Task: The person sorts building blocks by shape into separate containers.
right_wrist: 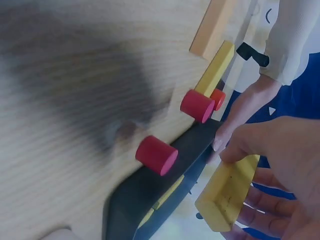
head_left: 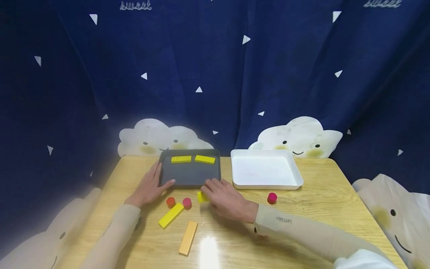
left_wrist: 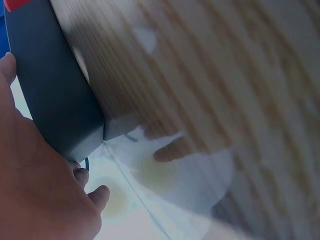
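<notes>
The held block [right_wrist: 227, 192] is yellow, the curtain [head_left: 201, 56] navy with white triangles [head_left: 246, 39].

Shallow rectangular tray of dark grey, matt, rigid material [head_left: 189, 176], lying flat, its left side touched by the left hand [head_left: 149, 188]; along its far wall lie the left yellow rectangular block [head_left: 181, 159] and the right yellow rectangular block [head_left: 205, 159], nearly end to end, a small gap between, the latter slightly angled; a third yellow rectangular block [head_left: 202, 197], smooth, opaque, with small dark specks, is gripped by the right hand [head_left: 226, 200] just beside the tray's near wall.
</notes>
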`<state>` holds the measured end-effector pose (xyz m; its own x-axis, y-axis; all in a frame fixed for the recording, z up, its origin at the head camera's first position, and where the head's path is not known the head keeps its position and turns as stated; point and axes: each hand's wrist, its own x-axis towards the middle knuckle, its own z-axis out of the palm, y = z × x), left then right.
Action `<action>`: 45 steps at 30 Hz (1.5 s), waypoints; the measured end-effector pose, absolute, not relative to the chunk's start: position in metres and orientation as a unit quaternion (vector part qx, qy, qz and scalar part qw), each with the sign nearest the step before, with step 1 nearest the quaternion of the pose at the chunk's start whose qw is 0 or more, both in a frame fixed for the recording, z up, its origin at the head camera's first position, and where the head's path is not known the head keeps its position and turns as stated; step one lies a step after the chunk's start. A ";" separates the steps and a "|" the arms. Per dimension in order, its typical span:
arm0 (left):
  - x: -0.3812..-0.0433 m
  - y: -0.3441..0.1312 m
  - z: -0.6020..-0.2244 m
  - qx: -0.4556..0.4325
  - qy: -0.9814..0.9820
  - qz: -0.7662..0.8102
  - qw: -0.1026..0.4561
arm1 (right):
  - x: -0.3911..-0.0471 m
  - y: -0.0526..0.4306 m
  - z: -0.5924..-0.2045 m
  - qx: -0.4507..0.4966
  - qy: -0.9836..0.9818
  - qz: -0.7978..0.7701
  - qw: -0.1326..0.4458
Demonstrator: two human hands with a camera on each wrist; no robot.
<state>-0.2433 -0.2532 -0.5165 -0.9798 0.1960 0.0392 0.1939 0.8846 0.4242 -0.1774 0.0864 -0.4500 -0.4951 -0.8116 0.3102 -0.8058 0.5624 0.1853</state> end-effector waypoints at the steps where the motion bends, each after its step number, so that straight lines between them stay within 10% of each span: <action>1: -0.243 -0.253 -0.517 0.099 0.971 0.218 0.003 | -0.178 0.086 -0.449 0.467 -0.865 -0.008 0.184; 24: -0.245 -0.259 -0.520 0.106 0.970 0.220 0.005 | -0.234 0.072 -0.419 0.455 -0.859 -0.025 0.233; 45: -0.246 -0.256 -0.518 0.097 0.972 0.215 0.009 | -0.296 0.032 -0.431 0.428 -0.890 -0.009 0.155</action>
